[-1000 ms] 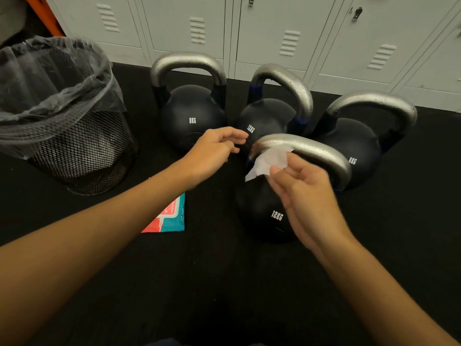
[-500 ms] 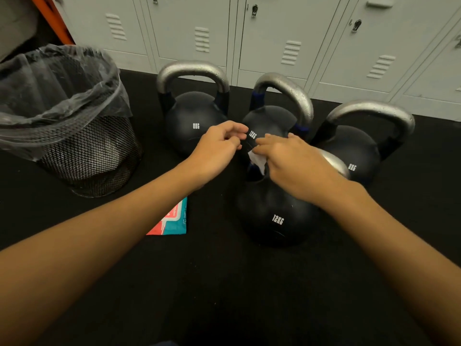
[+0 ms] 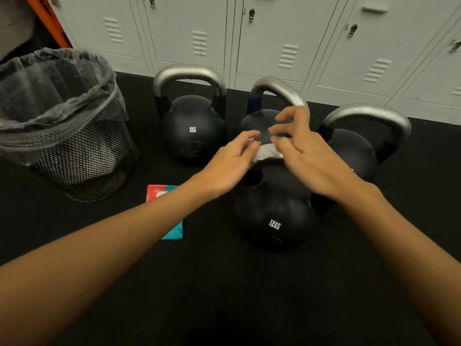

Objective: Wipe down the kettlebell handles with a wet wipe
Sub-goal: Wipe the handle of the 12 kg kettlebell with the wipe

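Four black kettlebells with silver handles stand on the black floor. The nearest is a 12KG kettlebell [image 3: 274, 221]; my hands hide most of its handle. A white wet wipe [image 3: 267, 153] lies draped over that handle, stretched between my two hands. My left hand [image 3: 232, 166] pinches the wipe's left edge. My right hand [image 3: 306, 158] pinches its right side with thumb and fingertips, the other fingers lifted and spread. Behind stand an 8KG kettlebell [image 3: 193, 131], a middle kettlebell [image 3: 277, 89] and a right kettlebell [image 3: 354, 151].
A black mesh bin [image 3: 74, 156] lined with a clear bag stands at the left. A red and teal wipe packet [image 3: 159, 192] lies on the floor under my left forearm. Grey lockers [image 3: 274, 33] run along the back.
My right hand brought the wipe from above down onto the front kettlebell's handle. My left hand moved in and took the wipe's other edge.
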The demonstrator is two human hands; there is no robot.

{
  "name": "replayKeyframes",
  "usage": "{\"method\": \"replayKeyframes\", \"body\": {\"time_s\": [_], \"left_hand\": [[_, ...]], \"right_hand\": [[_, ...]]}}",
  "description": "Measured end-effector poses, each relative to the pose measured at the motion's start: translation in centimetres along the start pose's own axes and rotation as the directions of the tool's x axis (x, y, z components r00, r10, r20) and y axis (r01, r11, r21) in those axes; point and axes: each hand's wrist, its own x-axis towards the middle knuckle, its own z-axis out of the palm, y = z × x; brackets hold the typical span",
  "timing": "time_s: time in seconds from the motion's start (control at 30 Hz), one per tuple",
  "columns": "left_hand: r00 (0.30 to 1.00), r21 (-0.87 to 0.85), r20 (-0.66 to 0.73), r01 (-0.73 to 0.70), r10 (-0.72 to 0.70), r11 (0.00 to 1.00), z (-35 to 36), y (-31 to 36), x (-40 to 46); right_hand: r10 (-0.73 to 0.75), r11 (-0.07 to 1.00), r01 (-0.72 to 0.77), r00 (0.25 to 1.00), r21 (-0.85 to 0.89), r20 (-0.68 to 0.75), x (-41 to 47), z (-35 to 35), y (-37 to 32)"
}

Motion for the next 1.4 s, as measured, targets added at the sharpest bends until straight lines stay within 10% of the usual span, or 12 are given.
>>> {"method": "replayKeyframes", "body": {"time_s": [0.33,0.5,0.7,1.03,1.27,1.4], "left_hand": [[0.969,0.163,0.213,-0.159,0.123,0.974,-0.9,-1.7,0.6],[0.993,-0.264,0.116,0.032,-0.001,0.964,-0.8,0.8,2.1],[0.982,-0.081,0.147,0.13,-0.117,0.988,1.2,1.6,4.6],[0.914,-0.479,-0.026,0.344,-0.405,0.807,4.8,-3.6,2.1],[0.977,-0.277,-0.211,-0.024,-0.036,0.96,5.1,-0.3,1.3],[0.976,-0.357,-0.102,0.146,-0.194,0.923,4.2,-0.7,2.6]], "right_hand": [[0.024,0.999,-0.02,0.994,-0.036,0.103,0.5,-2.0,3.4],[-0.045,0.998,0.047,0.998,-0.033,0.042,0.2,-1.8,3.6],[-0.067,0.996,0.069,0.997,0.064,-0.043,-0.5,-1.6,4.0],[-0.027,0.997,0.019,0.993,-0.071,-0.112,-0.6,-0.9,4.6],[-0.081,0.989,0.059,0.983,-0.135,-0.163,-1.1,-0.8,4.7],[-0.062,0.994,0.04,0.973,-0.102,-0.223,-1.8,-0.8,5.1]]}}
